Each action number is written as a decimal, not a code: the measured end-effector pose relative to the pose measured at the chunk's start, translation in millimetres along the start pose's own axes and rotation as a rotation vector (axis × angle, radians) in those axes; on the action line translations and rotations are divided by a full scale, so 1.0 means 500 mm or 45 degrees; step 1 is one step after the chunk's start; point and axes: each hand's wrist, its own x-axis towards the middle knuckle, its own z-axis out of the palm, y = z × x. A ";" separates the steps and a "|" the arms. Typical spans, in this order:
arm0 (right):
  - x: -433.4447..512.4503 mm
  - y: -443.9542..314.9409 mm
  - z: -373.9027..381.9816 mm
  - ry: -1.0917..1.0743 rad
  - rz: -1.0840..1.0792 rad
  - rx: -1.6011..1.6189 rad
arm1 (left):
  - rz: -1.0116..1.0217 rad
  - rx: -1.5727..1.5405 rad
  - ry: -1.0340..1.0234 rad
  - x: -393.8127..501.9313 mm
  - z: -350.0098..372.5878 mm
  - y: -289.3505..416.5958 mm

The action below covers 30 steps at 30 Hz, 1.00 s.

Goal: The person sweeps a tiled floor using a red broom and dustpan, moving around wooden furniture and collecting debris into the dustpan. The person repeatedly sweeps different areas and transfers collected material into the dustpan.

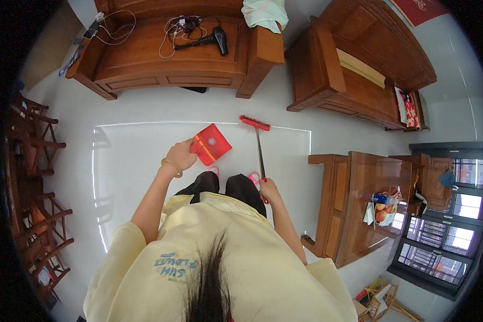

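Observation:
My left hand (182, 158) grips a red dustpan (214, 141) at its handle end. An orange stripe crosses the pan, and a small pale clump (212, 141) shows on its face. Held in front of me, the pan appears low over the tiles; whether it touches them I cannot tell. My right hand (269, 190) is closed around the handle of a broom with a red head (256, 123) and dark bristles. Its dark metal pole (260, 155) slants away from me, the head near the floor to the right of the dustpan.
A wooden bench (173, 68) holding a hair dryer (220, 40) and cables stands ahead. Ahead right is a second wooden seat (346, 88). A wooden table (370, 177) with fruit (381, 213) is on my right. Wooden chairs (44, 141) line the left. Pale tiles (137, 161) cover the floor.

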 end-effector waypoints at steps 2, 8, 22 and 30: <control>0.022 -0.003 0.008 -0.005 0.068 0.129 | -0.126 -0.182 -0.101 -0.021 -0.021 0.027; -0.010 -0.012 0.007 -0.116 0.112 -0.143 | -0.151 -0.204 0.053 -0.017 0.007 -0.016; -0.185 -0.009 -0.072 -0.313 0.132 0.046 | -0.110 -0.121 0.088 0.030 0.018 -0.010; -0.153 -0.043 -0.086 -0.191 0.252 0.515 | -0.090 -0.144 0.108 0.036 0.024 -0.026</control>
